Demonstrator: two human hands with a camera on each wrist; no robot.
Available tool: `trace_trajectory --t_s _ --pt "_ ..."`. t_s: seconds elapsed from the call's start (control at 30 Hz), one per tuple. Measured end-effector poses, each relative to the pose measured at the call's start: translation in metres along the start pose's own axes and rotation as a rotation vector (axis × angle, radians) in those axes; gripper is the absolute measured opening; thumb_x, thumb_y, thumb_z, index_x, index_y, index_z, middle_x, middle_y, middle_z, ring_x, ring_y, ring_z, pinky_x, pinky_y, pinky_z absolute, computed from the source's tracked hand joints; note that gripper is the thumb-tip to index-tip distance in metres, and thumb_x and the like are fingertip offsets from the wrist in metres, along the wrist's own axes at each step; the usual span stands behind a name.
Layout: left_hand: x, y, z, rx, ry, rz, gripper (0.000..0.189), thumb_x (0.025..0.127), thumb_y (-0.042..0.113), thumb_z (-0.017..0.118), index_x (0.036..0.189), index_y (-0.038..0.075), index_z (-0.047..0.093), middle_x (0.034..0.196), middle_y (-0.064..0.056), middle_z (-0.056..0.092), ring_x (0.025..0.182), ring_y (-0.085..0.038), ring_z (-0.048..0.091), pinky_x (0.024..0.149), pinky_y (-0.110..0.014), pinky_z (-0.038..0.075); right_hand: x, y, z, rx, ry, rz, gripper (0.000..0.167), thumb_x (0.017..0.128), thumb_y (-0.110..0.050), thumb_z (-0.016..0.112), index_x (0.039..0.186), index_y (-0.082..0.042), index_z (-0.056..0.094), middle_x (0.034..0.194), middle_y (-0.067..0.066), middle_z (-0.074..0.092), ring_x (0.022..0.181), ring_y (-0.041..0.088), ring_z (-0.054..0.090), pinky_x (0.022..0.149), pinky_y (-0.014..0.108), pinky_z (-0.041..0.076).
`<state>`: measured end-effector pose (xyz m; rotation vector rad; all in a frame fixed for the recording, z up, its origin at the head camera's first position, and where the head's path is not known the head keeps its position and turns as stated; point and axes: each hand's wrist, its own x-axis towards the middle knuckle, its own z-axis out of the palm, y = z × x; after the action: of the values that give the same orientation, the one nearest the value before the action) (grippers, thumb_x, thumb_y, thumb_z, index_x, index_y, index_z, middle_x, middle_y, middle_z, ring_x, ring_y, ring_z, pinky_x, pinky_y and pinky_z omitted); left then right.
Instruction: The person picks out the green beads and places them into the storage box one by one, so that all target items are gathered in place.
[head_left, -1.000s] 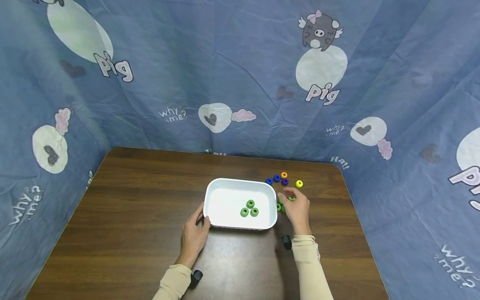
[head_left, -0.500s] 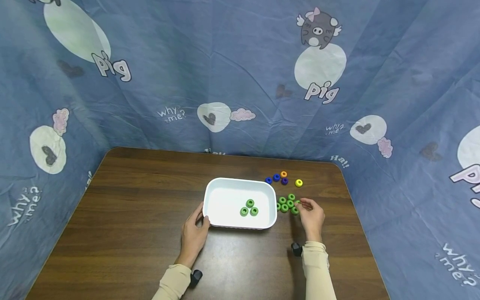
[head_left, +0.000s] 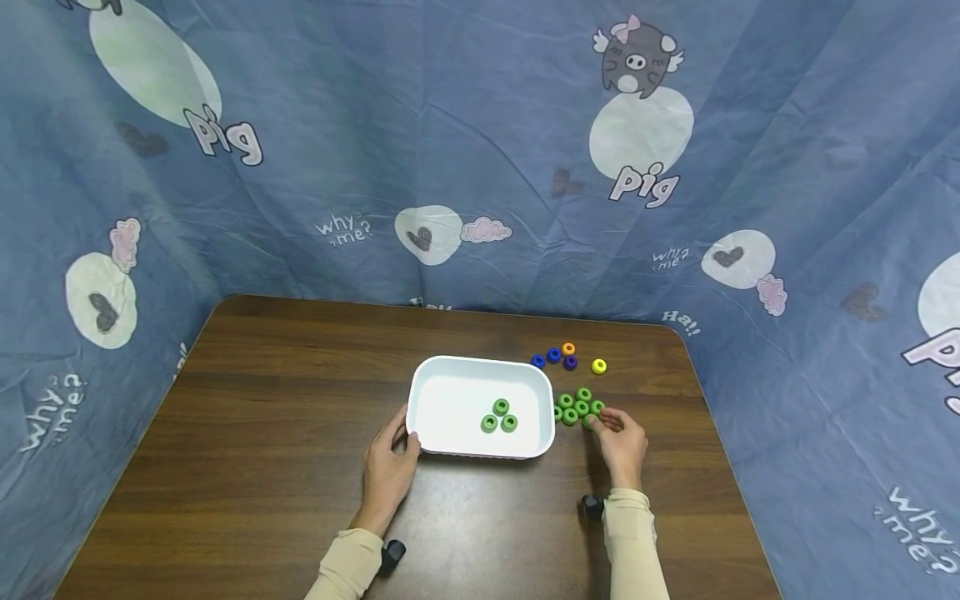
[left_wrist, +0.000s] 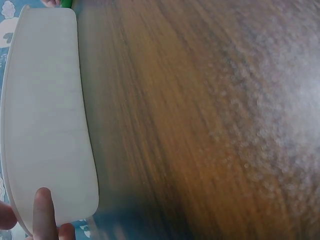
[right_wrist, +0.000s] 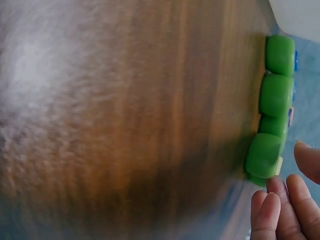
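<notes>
A white rectangular tray (head_left: 450, 392) stands mid-table with three green beads (head_left: 501, 407) inside. My left hand (head_left: 390, 471) grips its near left corner, the thumb on the front wall and the other fingers round the left end. In the left wrist view that front wall (left_wrist: 47, 115) rises beside a fingertip. Several more green beads (head_left: 582, 408) lie in a cluster just right of the tray. My right hand (head_left: 624, 450) is at the cluster's right end, thumb and fingers spread apart. In the right wrist view its fingertips are right at the nearest green bead (right_wrist: 263, 155).
Behind the green cluster lie several blue beads (head_left: 554, 356), an orange bead (head_left: 568, 348) and a yellow bead (head_left: 598, 367). The brown wooden table (head_left: 262, 417) ends at the back against a blue printed curtain (head_left: 480, 150).
My right hand has moved right from over the green beads to the cluster's right end, uncovering most of them, then slightly lower. The left hand and tray stay put.
</notes>
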<state>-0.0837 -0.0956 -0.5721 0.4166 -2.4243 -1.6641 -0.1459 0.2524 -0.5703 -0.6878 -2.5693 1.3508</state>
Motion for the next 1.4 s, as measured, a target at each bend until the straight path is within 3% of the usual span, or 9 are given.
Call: trace_trajectory --t_s 0.57,0.67,0.83,0.97,1.4 --pt "0.0 -0.001 0.0 0.004 -0.007 -0.002 0.05 0.096 0.008 0.059 0.146 0.007 0.052 0.146 -0.017 0.057 0.13 -0.033 0.061 0.102 -0.047 0.055 -0.001 0.012 0.007 -0.003 0.021 -0.022 0.036 0.079 -0.012 0.081 0.112 0.0 0.073 0.111 0.021 0.075 0.102 0.031 0.071 0.071 0.005 0.042" --pt "0.0 -0.001 0.0 0.005 -0.006 0.001 0.05 0.096 0.008 0.059 0.146 0.007 0.052 0.146 -0.017 0.057 0.13 -0.033 0.06 0.104 -0.047 0.053 -0.001 0.014 0.008 -0.012 0.024 -0.03 0.037 0.079 -0.011 0.081 0.113 0.0 0.073 0.111 0.02 0.075 0.102 0.032 0.071 0.075 0.01 0.046" --pt "0.0 -0.002 0.0 0.005 -0.004 0.001 0.05 0.096 0.008 0.06 0.146 0.007 0.052 0.146 -0.017 0.058 0.13 -0.033 0.061 0.104 -0.047 0.054 -0.002 0.015 0.01 -0.037 0.028 -0.036 0.037 0.079 -0.012 0.081 0.113 0.0 0.073 0.111 0.021 0.075 0.103 0.033 0.071 0.087 0.03 0.055" --pt "0.0 -0.002 0.0 0.002 0.0 0.007 0.05 0.096 0.008 0.06 0.146 0.007 0.053 0.146 -0.016 0.058 0.13 -0.033 0.061 0.103 -0.047 0.054 -0.002 0.014 0.01 -0.041 0.027 -0.038 0.038 0.078 -0.011 0.081 0.113 0.001 0.072 0.111 0.023 0.074 0.104 0.035 0.07 0.093 0.042 0.055" --pt "-0.001 -0.003 0.0 0.003 0.008 0.021 0.05 0.095 0.007 0.061 0.144 0.005 0.054 0.145 -0.018 0.058 0.129 -0.034 0.061 0.108 -0.047 0.051 0.0 0.014 0.012 -0.069 0.011 -0.029 0.037 0.078 -0.011 0.082 0.112 0.001 0.072 0.112 0.024 0.074 0.106 0.036 0.07 0.096 0.047 0.055"
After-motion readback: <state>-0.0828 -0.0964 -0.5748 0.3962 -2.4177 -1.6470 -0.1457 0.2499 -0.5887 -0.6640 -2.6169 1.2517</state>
